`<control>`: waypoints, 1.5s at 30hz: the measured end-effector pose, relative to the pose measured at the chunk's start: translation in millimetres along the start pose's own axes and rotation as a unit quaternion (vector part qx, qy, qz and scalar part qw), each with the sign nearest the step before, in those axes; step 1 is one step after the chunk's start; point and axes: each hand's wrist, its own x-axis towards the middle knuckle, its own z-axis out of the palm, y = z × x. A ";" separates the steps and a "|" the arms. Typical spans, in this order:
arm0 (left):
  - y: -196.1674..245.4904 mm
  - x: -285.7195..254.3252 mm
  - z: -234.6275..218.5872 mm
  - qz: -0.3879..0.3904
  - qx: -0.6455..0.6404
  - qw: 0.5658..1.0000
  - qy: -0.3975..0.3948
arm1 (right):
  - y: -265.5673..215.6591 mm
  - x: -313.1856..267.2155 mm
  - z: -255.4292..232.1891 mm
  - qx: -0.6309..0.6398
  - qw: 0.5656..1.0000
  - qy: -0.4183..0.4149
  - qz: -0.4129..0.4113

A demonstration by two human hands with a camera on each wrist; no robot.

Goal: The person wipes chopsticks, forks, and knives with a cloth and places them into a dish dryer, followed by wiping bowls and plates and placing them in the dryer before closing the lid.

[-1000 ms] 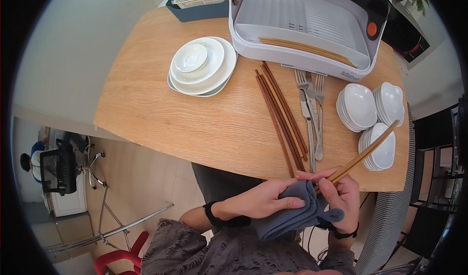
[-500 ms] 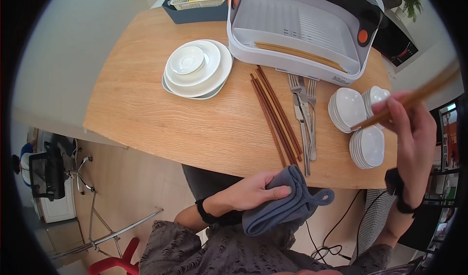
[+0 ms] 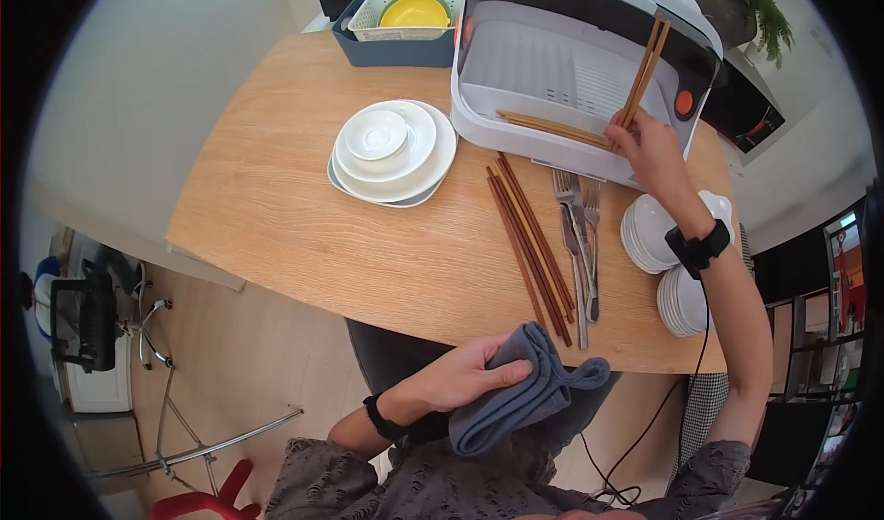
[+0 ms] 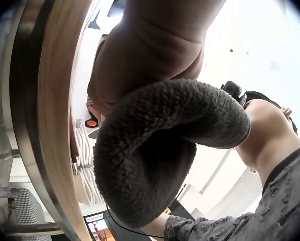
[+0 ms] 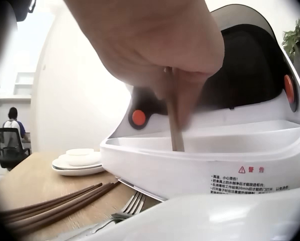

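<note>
My right hand (image 3: 652, 156) pinches a pair of light wooden chopsticks (image 3: 648, 64) over the front of a white box with a raised dark lid (image 3: 603, 13). In the right wrist view the chopsticks' lower ends (image 5: 176, 138) overlap the box's front rim (image 5: 200, 163). More light chopsticks (image 3: 548, 127) lie along the narrow front compartment. Close to the table's front edge, my left hand (image 3: 458, 377) grips a folded grey-blue cloth (image 3: 520, 409), thumb on top. The left wrist view shows that cloth (image 4: 112, 170) as a thick fold, hiding the fingers.
Dark brown chopsticks (image 3: 529, 244) lie mid-table beside forks and knives (image 3: 585, 253). Stacked white plates (image 3: 354, 175) stand to the left, stacks of small white dishes (image 3: 681, 303) to the right under my forearm. A blue basket (image 3: 396, 55) with a yellow bowl (image 3: 414, 11) sits at the back left.
My right hand left the cloth with the chopsticks, swung out to the right, then reached forward to the box. The left hand keeps its grip on the cloth near the same place.
</note>
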 end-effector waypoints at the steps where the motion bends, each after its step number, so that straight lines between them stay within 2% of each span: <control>1: -1.3 1.0 -1.2 -0.005 -0.011 1.000 0.000 | -0.6 -2.5 -1.1 -0.006 1.000 -0.002 -0.013; 3: -2.5 3.2 -1.3 -0.010 -0.023 1.000 -0.002 | -5.7 -6.6 -3.6 -0.017 0.999 -0.007 -0.037; 6: -4.5 6.4 -1.5 -0.010 -0.041 0.999 -0.005 | -27.0 -3.7 -26.7 -0.058 0.998 -0.029 -0.028; 9: -14.1 7.5 -10.0 -0.007 -0.104 0.995 -0.010 | -13.5 5.4 -34.1 -0.245 0.963 -0.059 -0.094; 11: -18.7 7.1 -14.5 0.006 -0.155 0.988 -0.011 | -4.9 5.6 -34.0 -0.310 0.937 -0.075 -0.142; 12: -18.4 6.6 -15.2 0.018 -0.133 0.991 0.011 | -3.4 5.0 -32.9 -0.340 0.922 -0.082 -0.165; 14: -12.2 10.0 -13.3 -0.032 -0.171 0.979 0.105 | -5.1 1.1 -31.8 -0.326 0.925 -0.073 -0.180; 16: 8.6 11.1 -9.6 0.028 -0.285 0.958 -0.010 | -12.6 -4.3 -31.9 -0.316 0.925 -0.059 -0.204; 17: 6.4 6.8 -9.5 0.053 -0.229 0.970 0.061 | -18.6 -10.2 -32.1 -0.312 0.922 -0.050 -0.221; 18: 1.5 7.1 -13.7 0.077 -0.228 0.967 0.080 | -25.4 -17.0 -31.8 -0.309 0.920 -0.041 -0.238; 21: -17.6 11.1 -31.3 0.187 -0.342 0.921 0.013 | -58.9 -43.8 -23.3 -0.168 0.960 -0.147 -0.167; 23: -29.9 13.1 -42.0 0.233 -0.402 0.885 -0.037 | -72.7 -63.9 -10.3 -0.099 0.957 -0.217 -0.167; 26: -36.8 10.8 -48.4 0.265 -0.443 0.853 -0.072 | -81.0 -86.9 13.5 -0.114 0.948 -0.256 -0.151; 29: -38.0 7.2 -50.0 0.280 -0.464 0.835 -0.090 | -90.4 -89.2 21.1 -0.142 0.933 -0.323 -0.078; 34: -39.4 6.2 -51.8 0.284 -0.479 0.824 -0.106 | -84.3 -86.9 30.7 -0.141 0.920 -0.363 -0.053; 37: -31.7 3.1 -45.9 0.249 -0.541 0.797 -0.104 | -81.9 -81.2 33.0 -0.121 0.913 -0.388 -0.023; 40: -40.3 5.3 -54.0 0.213 -0.538 0.813 -0.061 | -78.0 -77.5 35.8 -0.101 0.910 -0.403 0.004; 45: -40.3 7.4 -49.2 0.230 -0.542 0.807 -0.045 | -68.2 -79.7 40.1 -0.085 0.914 -0.394 0.036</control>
